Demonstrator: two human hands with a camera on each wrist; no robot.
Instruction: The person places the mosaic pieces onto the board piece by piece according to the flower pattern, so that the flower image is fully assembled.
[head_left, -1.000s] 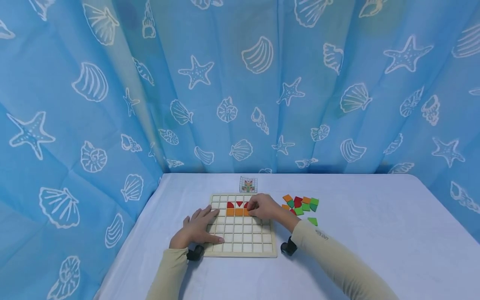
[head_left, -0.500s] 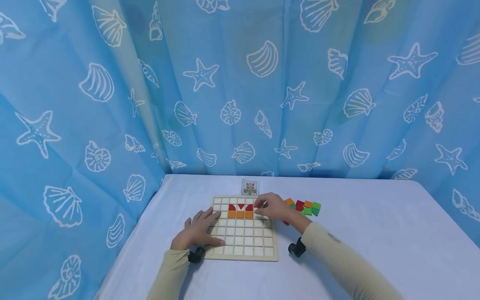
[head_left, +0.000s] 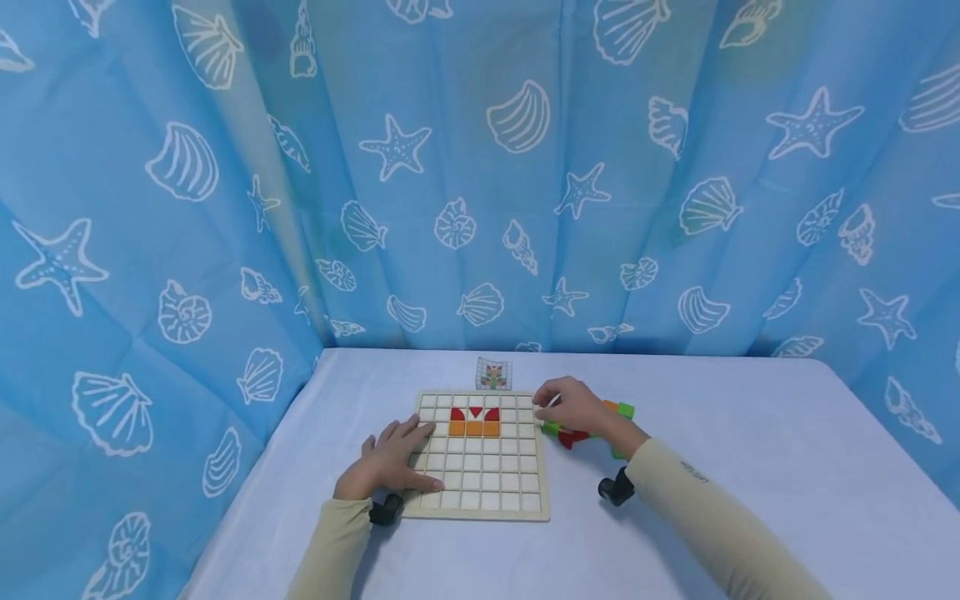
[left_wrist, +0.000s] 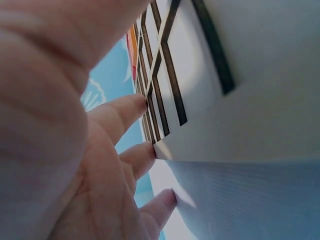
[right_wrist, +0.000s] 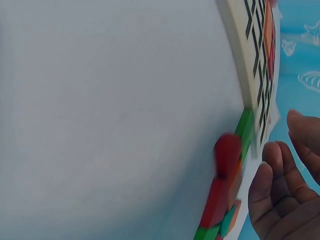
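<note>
A pale wooden grid board (head_left: 480,482) lies on the table. In its upper rows sit red rounded tiles (head_left: 492,414), a small red triangle tile (head_left: 476,412) and a row of orange tiles (head_left: 474,428). My left hand (head_left: 390,464) rests on the board's left side, fingers spread. Over the board's upper right edge hovers my right hand (head_left: 576,408), its fingers loosely bent. In the right wrist view a gap shows between the thumb and fingers, with nothing held. Loose red tiles (head_left: 567,438) and a green tile (head_left: 551,428) lie beneath it, partly hidden by hand and forearm.
Behind the board lies a small card (head_left: 493,374) printed with a coloured grid pattern. More loose tiles, such as a green one (head_left: 625,411), lie right of the right hand. A blue shell-patterned curtain (head_left: 450,167) hangs behind the white-covered table (head_left: 720,408).
My right hand has moved right, off the red and orange tiles to the board's right edge, above the loose tiles. The right-end red and orange tiles are now uncovered. My left hand stays on the board.
</note>
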